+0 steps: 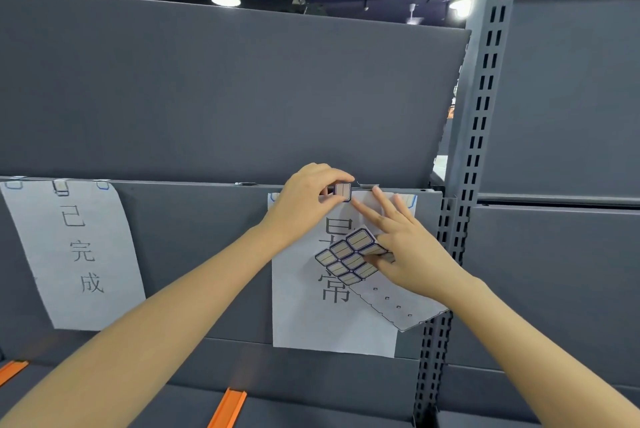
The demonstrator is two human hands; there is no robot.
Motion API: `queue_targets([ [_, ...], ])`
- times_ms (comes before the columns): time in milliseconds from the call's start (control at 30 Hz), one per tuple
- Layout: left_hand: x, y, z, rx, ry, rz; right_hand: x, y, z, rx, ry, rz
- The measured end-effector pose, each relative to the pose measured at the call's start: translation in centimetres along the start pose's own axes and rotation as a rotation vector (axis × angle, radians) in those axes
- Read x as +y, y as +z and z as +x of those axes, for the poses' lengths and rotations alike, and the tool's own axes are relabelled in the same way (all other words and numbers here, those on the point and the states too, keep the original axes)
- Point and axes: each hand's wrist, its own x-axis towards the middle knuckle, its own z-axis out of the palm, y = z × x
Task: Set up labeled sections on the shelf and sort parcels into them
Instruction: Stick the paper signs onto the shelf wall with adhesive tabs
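Observation:
A white paper sign (pixel 311 317) with large black characters hangs from the top edge of a grey shelf panel (pixel 194 254). My left hand (pixel 304 202) pinches a small blue-bordered sticker (pixel 343 192) at the sign's top edge. My right hand (pixel 405 247) holds a sheet of several such stickers (pixel 349 259) under its thumb, while its straight fingers press the sign's top. Stickers fix both upper corners of this sign. A second sign (pixel 79 254) hangs to the left, fixed with three stickers.
A perforated grey upright post (pixel 481 116) bounds the bay on the right. Orange divider strips (pixel 227 408) lie on the shelf below. Another grey panel (pixel 225 92) rises behind. No parcels are in view.

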Motion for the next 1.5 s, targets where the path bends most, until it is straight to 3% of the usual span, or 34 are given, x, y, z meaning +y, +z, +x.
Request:
queue_targets([
  [167, -0.2, 0.3, -0.6, 0.011, 0.053, 0.067, 0.0, -0.5, 0.0, -0.012, 0.004, 0.001],
  [733, -1.0, 0.3, 0.1, 0.155, -0.056, 0.151, -0.2, -1.3, 0.0, -0.055, 0.017, -0.113],
  [1133, -0.8, -0.1, 1.0, 0.053, -0.115, 0.175, -0.2, -1.0, 0.2, -0.060, 0.013, -0.129],
  [1433, -0.7, 1.4, -0.6, 0.218, 0.234, 0.284, -0.2, -1.3, 0.1, -0.046, 0.029, -0.056],
  [1500, -0.9, 1.9, -0.8, 0.241, 0.218, 0.234, -0.2, -1.3, 0.1, -0.037, 0.028, -0.046],
])
